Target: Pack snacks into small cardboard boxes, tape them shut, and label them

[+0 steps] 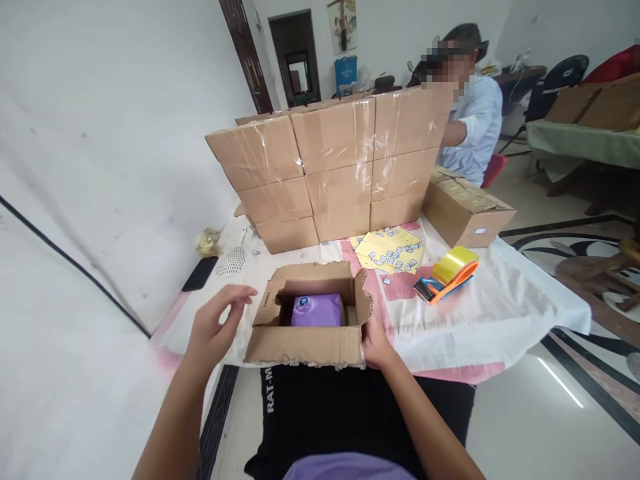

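Observation:
In front of me on the table sits an open cardboard box (305,347) with its torn-edged flaps spread out. A shiny purple package (316,311) with a small round blue mark lies inside it. My left hand (220,321) is held in the air just left of the box, fingers bent but apart, with nothing in it. At the box's right side, my right hand (376,341) grips the wall by the flap; some of its fingers are hidden behind the cardboard.
Behind the box rises a stack of taped cartons (337,180). Right of centre are yellow sticker sheets (393,250) and an orange tape dispenser (453,275). A closed carton (467,210) stands farther right. A black phone (200,274) lies left. Across the table sits another person (473,133).

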`<state>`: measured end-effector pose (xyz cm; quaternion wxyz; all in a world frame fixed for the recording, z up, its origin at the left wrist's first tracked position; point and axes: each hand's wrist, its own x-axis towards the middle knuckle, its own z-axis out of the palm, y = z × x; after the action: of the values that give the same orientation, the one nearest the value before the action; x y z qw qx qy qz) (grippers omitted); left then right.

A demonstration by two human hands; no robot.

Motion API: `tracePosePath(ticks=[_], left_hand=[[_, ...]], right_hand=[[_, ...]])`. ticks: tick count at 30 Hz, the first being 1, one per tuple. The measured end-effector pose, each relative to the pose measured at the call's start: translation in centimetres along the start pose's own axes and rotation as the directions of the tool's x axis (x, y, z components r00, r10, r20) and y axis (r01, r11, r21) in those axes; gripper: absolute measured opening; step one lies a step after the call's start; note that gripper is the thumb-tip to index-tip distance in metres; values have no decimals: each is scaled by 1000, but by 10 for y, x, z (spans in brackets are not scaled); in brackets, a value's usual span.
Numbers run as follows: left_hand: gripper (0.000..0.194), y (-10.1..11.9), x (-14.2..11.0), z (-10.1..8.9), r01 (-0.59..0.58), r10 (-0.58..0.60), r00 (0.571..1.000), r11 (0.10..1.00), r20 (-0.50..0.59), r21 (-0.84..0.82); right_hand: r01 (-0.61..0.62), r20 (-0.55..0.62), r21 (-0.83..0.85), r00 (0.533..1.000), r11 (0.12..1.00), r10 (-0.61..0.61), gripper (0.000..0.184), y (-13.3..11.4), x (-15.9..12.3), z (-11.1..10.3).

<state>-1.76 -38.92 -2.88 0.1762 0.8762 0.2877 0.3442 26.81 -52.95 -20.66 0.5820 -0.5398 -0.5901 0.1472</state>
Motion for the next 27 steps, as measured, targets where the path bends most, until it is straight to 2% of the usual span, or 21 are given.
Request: tracePosePath(ticks=[1,2,4,5,7,9,12,14,15,17,18,20,22,23,24,25,27], left_hand=[[35,-15,-20,0,54,-54,999,998,-1,32],[40,-28,-38,3,72,-78,992,995,98,62],[52,-46,-65,13,115,-127,968,991,216,69],[60,-50,-72,19,132,-141,957,990,252,50],[67,-50,-75,30,167,-153,955,985,254,-35],[51,-43,-65,41,193,-159,968,967,194,-165],[40,-34,-43,59,281,-289,957,903,26,-324],[42,-32,-34,71,335,-381,923,870,-61,-362],[48,-32,-32,76,351,-406,910,861,-81,-369],[60,-30,-30,82,356,-419,902,856,-100,-374],[63,-28,-29,83,356,-420,900,863,-116,-359],[61,-20,-28,81,333,-381,906,911,-183,-243],[54,-5,-25,77,239,-232,942,971,-242,2],[52,4,-24,76,158,-127,970,978,-209,139],[51,14,-22,77,59,-28,992,966,-124,250],[52,23,-20,78,-39,47,999,947,-17,320],[62,39,-17,85,-147,97,984,920,152,362]], right_hand=[[4,9,-4,1000,1000,-4,112,0,1,-2],[18,23,-8,1000,1000,-18,109,-1,3,-4],[65,64,-15,996,998,-64,104,-5,10,-11],[90,89,-15,992,996,-88,102,-9,15,-16],[123,135,-8,984,992,-120,96,-20,24,-26],[118,173,-25,978,993,-112,89,-33,32,-36],[67,225,-34,973,997,-58,71,-52,40,-43],[11,248,91,968,996,-33,66,-61,44,-42],[-7,237,170,971,985,-33,70,-63,45,-39],[11,155,257,987,966,-53,81,-63,50,-33],[45,101,244,992,969,-71,82,-62,53,-31],[119,40,144,991,982,-126,72,-58,59,-28],[163,57,40,985,986,-165,61,-58,62,-29],[170,85,-1,982,985,-169,60,-59,63,-31],[168,116,-35,980,985,-163,61,-60,61,-34],[158,143,-63,979,985,-148,65,-62,58,-37],[119,136,-114,985,986,-103,67,-63,47,-46]])
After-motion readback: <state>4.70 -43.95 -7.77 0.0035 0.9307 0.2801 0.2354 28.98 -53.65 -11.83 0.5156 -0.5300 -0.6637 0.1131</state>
